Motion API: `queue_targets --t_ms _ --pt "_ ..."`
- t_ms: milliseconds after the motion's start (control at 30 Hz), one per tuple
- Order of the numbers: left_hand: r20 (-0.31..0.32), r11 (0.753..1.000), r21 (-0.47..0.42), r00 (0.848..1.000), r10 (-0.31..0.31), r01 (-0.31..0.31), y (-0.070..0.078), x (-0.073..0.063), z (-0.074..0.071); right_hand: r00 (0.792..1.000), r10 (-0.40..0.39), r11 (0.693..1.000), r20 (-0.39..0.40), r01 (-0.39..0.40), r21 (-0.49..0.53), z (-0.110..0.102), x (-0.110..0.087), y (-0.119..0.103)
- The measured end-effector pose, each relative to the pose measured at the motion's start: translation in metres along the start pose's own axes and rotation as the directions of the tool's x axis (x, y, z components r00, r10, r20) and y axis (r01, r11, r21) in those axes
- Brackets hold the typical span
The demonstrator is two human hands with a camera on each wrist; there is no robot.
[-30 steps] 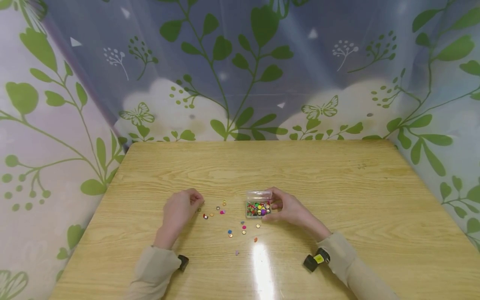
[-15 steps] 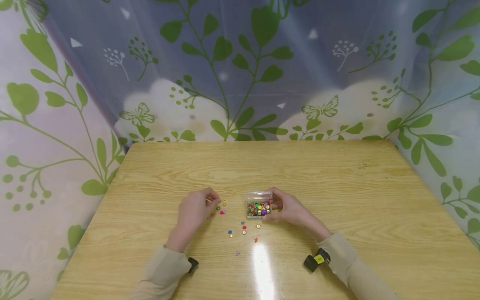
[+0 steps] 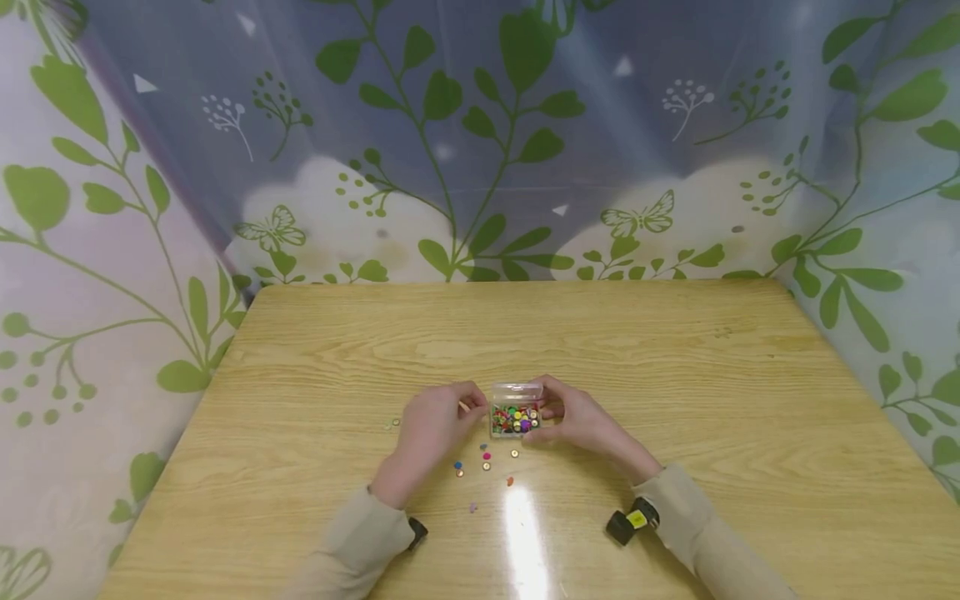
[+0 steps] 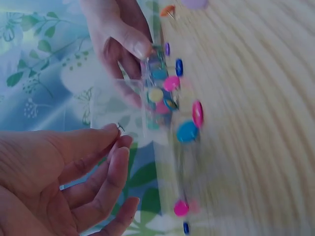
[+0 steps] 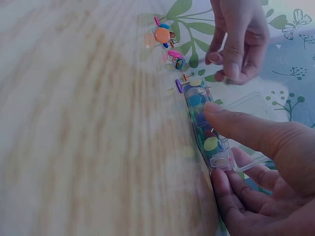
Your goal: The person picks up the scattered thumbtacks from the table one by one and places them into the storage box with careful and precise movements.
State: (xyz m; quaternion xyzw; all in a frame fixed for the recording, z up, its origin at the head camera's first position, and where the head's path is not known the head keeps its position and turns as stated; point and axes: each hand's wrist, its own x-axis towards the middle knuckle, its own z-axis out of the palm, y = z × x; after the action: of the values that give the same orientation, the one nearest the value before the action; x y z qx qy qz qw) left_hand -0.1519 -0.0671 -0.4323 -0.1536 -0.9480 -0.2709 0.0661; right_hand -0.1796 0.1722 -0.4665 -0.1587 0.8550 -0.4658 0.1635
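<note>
A small clear plastic box [image 3: 516, 433] of colourful thumbtacks stands on the table with its lid [image 3: 517, 389] raised. My right hand [image 3: 581, 419] grips its right end, thumb at the front wall and fingers behind. Just left of the box is my left hand [image 3: 437, 427], its thumb and forefinger pinching a thumbtack [image 4: 120, 127] whose metal pin shows in the left wrist view. In the right wrist view those pinching fingertips hover a little beyond the far end of the box. Thumbtacks of several colours fill the box, among them a yellow one [image 5: 210, 143].
Loose thumbtacks lie in front of the box on the wooden table [image 3: 637, 333]: a pink one [image 3: 487, 456], a blue one [image 3: 458, 465], an orange one [image 3: 510, 481] and a purple one [image 3: 473, 507]. Pale tacks [image 3: 396, 422] lie left of my left hand. A leaf-patterned curtain [image 3: 300, 125] stands behind.
My left hand has moved right across the table to the left side of the box, passing over several loose thumbtacks. My right hand keeps its hold on the box.
</note>
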Motion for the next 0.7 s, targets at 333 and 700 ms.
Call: queue_targets --t_ms 333,700 --pt "0.020 0.999 -0.029 0.999 0.037 -0.037 0.013 0.007 0.009 1.000 -0.010 1.000 0.002 0.010 -0.004 0.000 -0.001 -0.001" --pt "0.004 0.999 -0.034 1.000 -0.029 0.029 0.005 0.005 0.006 1.000 -0.014 1.000 -0.001 0.014 0.005 0.001 0.001 0.001"
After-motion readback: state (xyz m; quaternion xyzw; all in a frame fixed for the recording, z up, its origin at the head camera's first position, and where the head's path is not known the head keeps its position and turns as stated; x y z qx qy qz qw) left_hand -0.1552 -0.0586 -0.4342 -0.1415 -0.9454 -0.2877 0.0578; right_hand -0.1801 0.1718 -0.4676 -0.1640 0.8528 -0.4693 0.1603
